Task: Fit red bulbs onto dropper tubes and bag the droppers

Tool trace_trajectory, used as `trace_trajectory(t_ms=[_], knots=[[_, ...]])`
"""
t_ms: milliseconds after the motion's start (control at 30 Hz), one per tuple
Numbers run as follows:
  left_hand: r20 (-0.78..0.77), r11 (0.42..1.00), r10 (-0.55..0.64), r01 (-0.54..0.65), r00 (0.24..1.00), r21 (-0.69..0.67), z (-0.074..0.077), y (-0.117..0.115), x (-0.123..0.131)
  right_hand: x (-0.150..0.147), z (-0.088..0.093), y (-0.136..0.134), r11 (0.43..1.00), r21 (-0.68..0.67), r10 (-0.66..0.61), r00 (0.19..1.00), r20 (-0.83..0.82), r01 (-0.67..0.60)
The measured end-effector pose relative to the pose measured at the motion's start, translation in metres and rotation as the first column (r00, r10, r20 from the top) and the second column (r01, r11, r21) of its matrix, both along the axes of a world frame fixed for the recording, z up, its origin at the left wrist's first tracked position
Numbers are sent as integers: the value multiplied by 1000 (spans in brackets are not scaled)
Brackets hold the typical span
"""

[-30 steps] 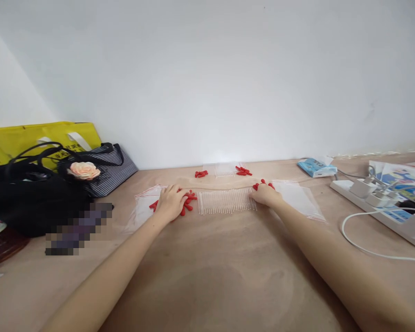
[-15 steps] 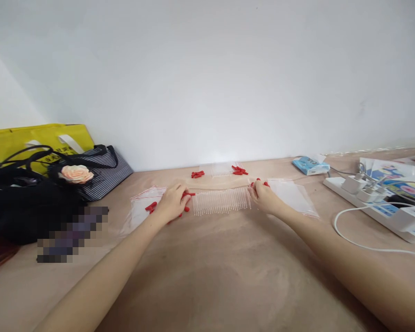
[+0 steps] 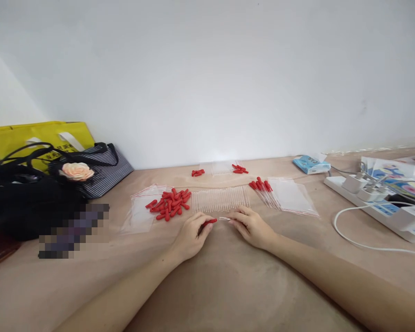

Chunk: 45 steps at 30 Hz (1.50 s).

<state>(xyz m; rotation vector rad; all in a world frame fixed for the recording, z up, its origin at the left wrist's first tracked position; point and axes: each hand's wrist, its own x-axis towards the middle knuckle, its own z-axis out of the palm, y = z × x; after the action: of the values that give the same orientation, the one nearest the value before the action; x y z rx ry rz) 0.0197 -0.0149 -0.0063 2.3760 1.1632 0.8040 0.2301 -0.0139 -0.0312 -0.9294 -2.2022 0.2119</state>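
In the head view, both hands have come together: the left hand (image 3: 192, 236) pinches a red teardrop-shaped bulb (image 3: 211, 221), the right hand (image 3: 254, 227) at least one slim clear tube (image 3: 224, 218), so they face each other, unjoined. From there, loose red bulbs (image 3: 173, 204) lie at 10 o'clock, beside a clear plastic bag (image 3: 141, 216) at 9; a clear tube row (image 3: 221, 199) at 12; red-topped tubes (image 3: 260, 185) at 2, beside another clear bag (image 3: 292, 198). Bag contents are indistinct.

At left: yellow bag (image 3: 7, 142) behind black bag (image 3: 31, 210) and striped bag (image 3: 115, 174). At right: blue tissue pack (image 3: 307, 164) near power strip (image 3: 363, 197), plugs (image 3: 353, 183) inserted.
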Motion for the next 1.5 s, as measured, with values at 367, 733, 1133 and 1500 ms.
trace_trajectory(t_ms=[367,733,1133,1500], knots=[[30,999,6,-4,1000,-54,3,-2,0,-6,2,-4,1000,17,18,999,34,-19],[73,992,35,-26,997,-124,0,2,3,-15,3,-11,988,151,13,998,55,-21],[-41,997,-64,65,997,35,6,-6,3,-4,6,-6,962,256,53,987,150,-91],[-146,959,-179,206,973,196,3,-8,2,-8,8,-11,982,148,100,986,131,-120]])
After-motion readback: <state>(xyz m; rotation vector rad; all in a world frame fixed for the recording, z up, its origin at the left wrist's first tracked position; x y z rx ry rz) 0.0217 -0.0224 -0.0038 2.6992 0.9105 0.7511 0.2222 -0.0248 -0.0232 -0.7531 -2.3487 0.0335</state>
